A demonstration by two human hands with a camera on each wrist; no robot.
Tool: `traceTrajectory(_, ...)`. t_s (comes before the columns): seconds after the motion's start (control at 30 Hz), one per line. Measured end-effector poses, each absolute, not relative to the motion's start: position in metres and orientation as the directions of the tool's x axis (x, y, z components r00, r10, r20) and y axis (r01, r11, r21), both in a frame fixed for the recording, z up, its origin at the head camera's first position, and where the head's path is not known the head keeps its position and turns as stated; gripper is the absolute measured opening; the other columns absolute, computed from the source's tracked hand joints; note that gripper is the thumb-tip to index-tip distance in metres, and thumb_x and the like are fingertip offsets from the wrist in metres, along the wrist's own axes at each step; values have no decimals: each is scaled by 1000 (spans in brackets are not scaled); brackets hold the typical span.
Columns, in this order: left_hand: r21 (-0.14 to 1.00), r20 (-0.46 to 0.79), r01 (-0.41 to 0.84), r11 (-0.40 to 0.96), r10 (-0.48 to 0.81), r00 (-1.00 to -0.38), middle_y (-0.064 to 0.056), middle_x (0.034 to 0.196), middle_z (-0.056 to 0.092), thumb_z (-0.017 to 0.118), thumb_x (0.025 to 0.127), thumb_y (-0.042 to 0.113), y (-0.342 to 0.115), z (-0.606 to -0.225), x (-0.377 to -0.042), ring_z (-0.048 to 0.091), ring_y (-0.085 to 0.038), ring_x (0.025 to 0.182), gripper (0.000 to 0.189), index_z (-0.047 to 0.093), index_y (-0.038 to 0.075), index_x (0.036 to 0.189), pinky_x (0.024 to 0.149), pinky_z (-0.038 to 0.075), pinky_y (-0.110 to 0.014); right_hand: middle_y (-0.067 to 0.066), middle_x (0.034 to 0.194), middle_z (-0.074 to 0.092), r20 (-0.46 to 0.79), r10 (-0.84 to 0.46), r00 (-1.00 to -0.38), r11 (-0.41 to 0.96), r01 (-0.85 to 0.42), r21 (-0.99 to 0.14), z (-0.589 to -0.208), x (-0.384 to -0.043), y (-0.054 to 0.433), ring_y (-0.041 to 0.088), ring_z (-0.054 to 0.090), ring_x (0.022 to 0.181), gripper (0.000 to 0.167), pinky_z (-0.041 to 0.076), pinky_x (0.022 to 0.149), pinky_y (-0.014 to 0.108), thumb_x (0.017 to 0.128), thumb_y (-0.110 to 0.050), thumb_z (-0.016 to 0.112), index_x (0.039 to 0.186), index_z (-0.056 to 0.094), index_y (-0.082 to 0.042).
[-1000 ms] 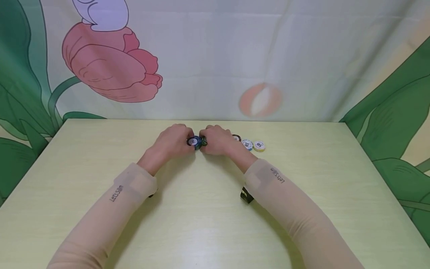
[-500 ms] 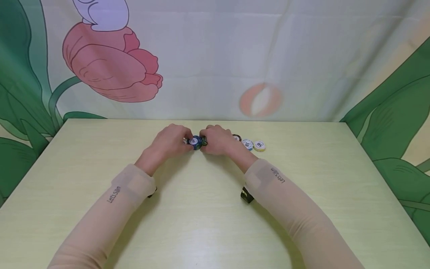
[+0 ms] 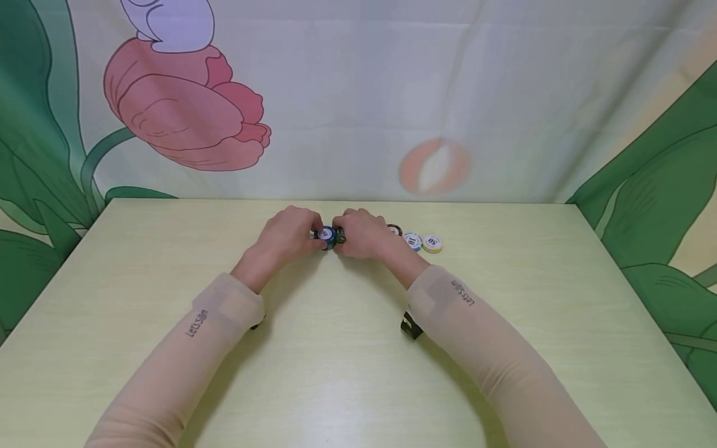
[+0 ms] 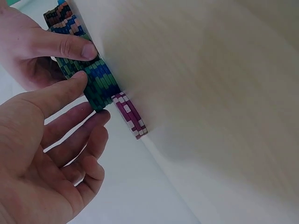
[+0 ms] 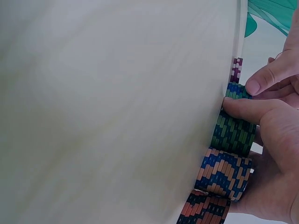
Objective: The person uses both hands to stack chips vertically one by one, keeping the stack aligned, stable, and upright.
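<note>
A row of poker chip stacks stands near the far edge of the table. In the head view my left hand (image 3: 287, 235) pinches a blue-and-green chip stack (image 3: 327, 236), its thumb on the near side in the left wrist view. My right hand (image 3: 361, 233) holds the green chip stack (image 5: 233, 133) directly beside it, thumb in front and fingers mostly hidden behind. The two thumbs are close together. A low purple-and-white chip stack (image 4: 130, 115) sits at the left end of the row. Its neighbour is the blue-and-green stack.
Past the green stack come a blue-and-peach chip stack (image 5: 224, 173) and a black-and-orange chip stack (image 5: 203, 208). Farther right are a light blue chip stack (image 3: 412, 241) and a yellow-edged chip stack (image 3: 432, 243). A printed curtain (image 3: 336, 112) hangs behind the pale table (image 3: 336, 348).
My left hand shifted slightly left half a second ago, and is now back to the right at the blue-and-green stack. The right hand has stayed in place.
</note>
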State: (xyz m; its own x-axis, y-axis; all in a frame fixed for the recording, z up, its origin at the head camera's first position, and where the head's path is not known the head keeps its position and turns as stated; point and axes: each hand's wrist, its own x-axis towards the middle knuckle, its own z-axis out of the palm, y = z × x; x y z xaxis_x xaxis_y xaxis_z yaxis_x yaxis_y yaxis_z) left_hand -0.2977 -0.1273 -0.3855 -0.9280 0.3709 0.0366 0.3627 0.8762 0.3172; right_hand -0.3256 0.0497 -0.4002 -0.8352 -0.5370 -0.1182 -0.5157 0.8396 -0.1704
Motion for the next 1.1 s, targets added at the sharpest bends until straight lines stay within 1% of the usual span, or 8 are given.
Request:
traceTrajectory(0.33,321,55,369,872,371,-927,-8,99,74,83,88,18,-126,-385,-299,63,-25,86,22,77,3,104,77,52,-41,4,117,60,-120,-532,-838,844,-513,-157,-400,-327,51,25,55,105,36,49,85,51,95,-34,72,126,66,-18)
traceTrajectory(0.63,284,74,398,872,394,-916,-8,97,74,83,89,18,-126,-385,-300,63,-25,83,21,77,3,102,75,52,-41,4,121,60,-123,-528,-840,847,-511,-144,-399,-327,50,25,55,109,36,48,86,52,95,-34,71,127,65,-18)
traceTrajectory(0.8,302,56,385,872,387,-920,-8,96,73,84,88,21,-126,-384,-298,61,-24,82,24,76,3,102,74,51,-40,4,125,60,-123,-527,-841,848,-510,-141,-400,-326,50,26,54,112,36,46,90,55,96,-35,70,127,65,-17)
traceTrajectory(0.9,307,36,371,876,379,-925,-9,98,73,84,87,24,-127,-382,-296,61,-25,84,30,75,3,106,75,50,-40,4,128,59,-128,-527,-841,849,-513,-124,-403,-325,49,25,53,115,39,44,92,57,97,-36,69,130,63,-17)
traceTrajectory(1.1,249,22,399,883,407,-913,-15,114,70,85,86,29,-122,-371,-289,63,-30,98,52,67,-2,124,87,52,-45,4,128,59,-122,-526,-842,850,-516,-105,-406,-325,51,25,54,116,44,41,95,59,97,-38,69,132,58,-14)
